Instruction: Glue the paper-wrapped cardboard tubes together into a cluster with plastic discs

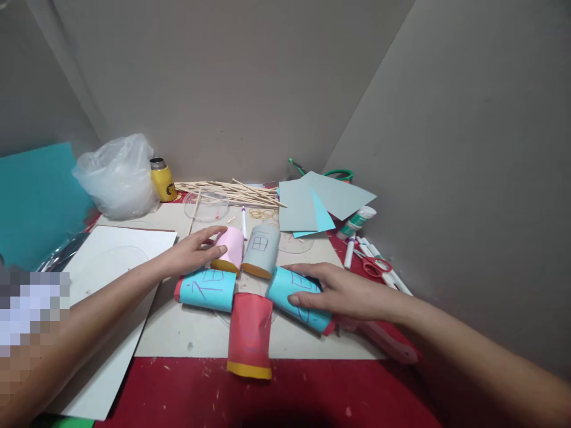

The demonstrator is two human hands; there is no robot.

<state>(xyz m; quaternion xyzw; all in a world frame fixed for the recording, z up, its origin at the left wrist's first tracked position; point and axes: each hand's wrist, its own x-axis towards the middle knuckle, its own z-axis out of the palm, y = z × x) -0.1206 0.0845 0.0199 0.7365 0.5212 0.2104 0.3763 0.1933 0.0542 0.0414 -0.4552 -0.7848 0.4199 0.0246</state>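
Several rolled paper tubes lie in a ring on a pale board. My left hand has its thumb and fingers around the pink tube, which has an orange band at its near end. On the right, my right hand grips a blue tube with purple pen marks and a red end. A grey tube with a drawn window stands between them at the back. Another blue tube lies below my left hand. Nearest me is a red tube with a yellow band.
Thin wooden sticks lie at the back beside a yellow bottle and a plastic bag. Grey paper sheets, red scissors, a glue bottle and markers are at right. White paper lies at left.
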